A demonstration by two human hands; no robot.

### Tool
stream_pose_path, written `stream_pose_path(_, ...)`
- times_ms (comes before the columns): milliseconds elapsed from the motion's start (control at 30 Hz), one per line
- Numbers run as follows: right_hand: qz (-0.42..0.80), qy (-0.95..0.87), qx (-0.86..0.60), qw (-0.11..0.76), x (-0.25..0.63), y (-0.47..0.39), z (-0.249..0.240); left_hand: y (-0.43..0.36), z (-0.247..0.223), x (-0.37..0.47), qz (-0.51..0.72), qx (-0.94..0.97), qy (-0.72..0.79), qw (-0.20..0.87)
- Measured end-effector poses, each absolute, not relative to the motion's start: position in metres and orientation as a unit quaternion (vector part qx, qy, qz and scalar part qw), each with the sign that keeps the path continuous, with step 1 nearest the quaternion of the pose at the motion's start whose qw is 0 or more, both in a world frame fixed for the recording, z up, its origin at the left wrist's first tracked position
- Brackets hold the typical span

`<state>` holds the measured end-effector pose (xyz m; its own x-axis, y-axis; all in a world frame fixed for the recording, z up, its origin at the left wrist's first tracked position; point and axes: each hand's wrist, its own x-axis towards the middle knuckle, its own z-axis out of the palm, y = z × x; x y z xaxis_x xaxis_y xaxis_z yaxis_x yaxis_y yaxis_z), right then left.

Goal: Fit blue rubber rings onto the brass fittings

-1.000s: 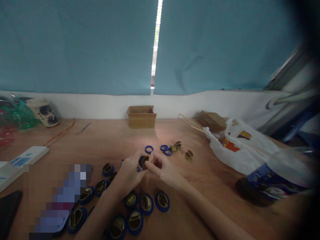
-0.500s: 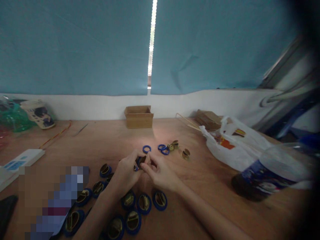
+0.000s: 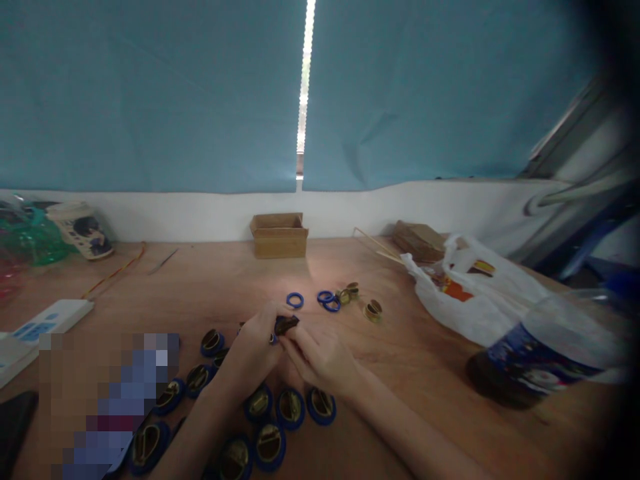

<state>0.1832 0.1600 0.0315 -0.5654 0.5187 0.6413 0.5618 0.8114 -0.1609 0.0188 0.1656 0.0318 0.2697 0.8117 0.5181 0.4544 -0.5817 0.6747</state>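
Observation:
My left hand (image 3: 257,340) and my right hand (image 3: 323,353) meet above the middle of the table. Between their closed fingers they hold a small dark round piece with a blue rim (image 3: 285,325), partly hidden by the fingers. Just beyond them lies a loose blue ring (image 3: 295,300). Two overlapping blue rings (image 3: 329,301) are to its right, beside several round gold metal pieces (image 3: 373,311). Nearer my body, around and below my forearms, sit several dark discs with gold edges and blue rings (image 3: 291,408), each with a bar across it.
An open cardboard box (image 3: 280,240) stands by the wall. On the right are a white plastic bag (image 3: 467,300) and a dark drink bottle lying on its side (image 3: 535,367). A white power strip (image 3: 50,323) and a patterned cup (image 3: 83,230) are at left.
My right hand has shifted slightly down and right, its fingers now lower on the piece, so more of its dark face shows. The left hand barely moves.

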Motion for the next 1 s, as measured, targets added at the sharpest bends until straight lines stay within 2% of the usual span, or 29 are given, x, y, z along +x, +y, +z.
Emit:
stream_pose_path(600, -0.051, -0.876, -0.271, 0.395, 0.181, 0.153, 0.036, 0.155, 0.034, 0.015, 0.493, 0.758, 0.418, 0.089)
stream_pose_path(833, 0.021, -0.864, -0.284, 0.415, 0.184, 0.158, 0.039, 0.158, 0.035, 0.016, 0.479, 0.766, 0.415, 0.107)
stream_pose_path(1000, 0.004, -0.864, -0.275, 0.421, 0.189, 0.163, 0.037, 0.158, 0.04, 0.016, 0.475, 0.746, 0.449, 0.131)
